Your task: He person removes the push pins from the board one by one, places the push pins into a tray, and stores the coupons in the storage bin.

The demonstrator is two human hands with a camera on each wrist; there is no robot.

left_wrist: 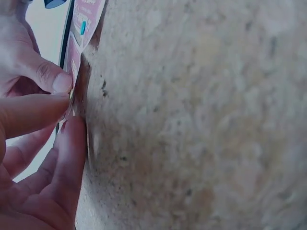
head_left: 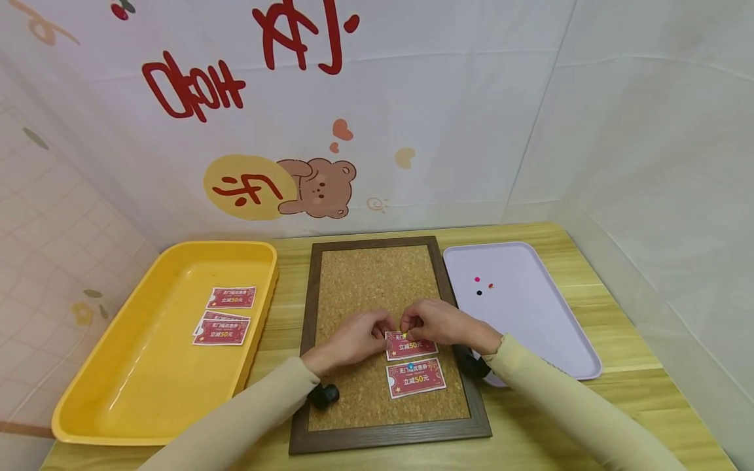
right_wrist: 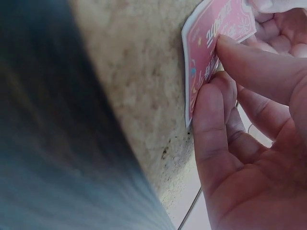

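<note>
On the corkboard (head_left: 377, 281) lie two red-and-white paper coupons, one above the other. My left hand (head_left: 359, 337) pinches the left edge of the upper coupon (head_left: 406, 348) between thumb and finger. With thumb and index finger, my right hand (head_left: 438, 322) pinches a small yellow push pin (head_left: 405, 335) at that coupon's top edge; the fingers mostly hide the pin. Just below, the lower coupon (head_left: 417, 381) has a blue push pin (head_left: 410, 367) at its top. In the right wrist view the right thumb and fingers (right_wrist: 254, 62) meet over the coupon's face.
At left, a yellow tray (head_left: 147, 366) holds several more coupons (head_left: 221, 331). The lilac tray (head_left: 548, 327) at right carries a few small pins (head_left: 478, 280), pink, black and reddish. A dark wooden frame (head_left: 389, 434) edges the corkboard. Behind the table hangs a printed curtain (head_left: 448, 131).
</note>
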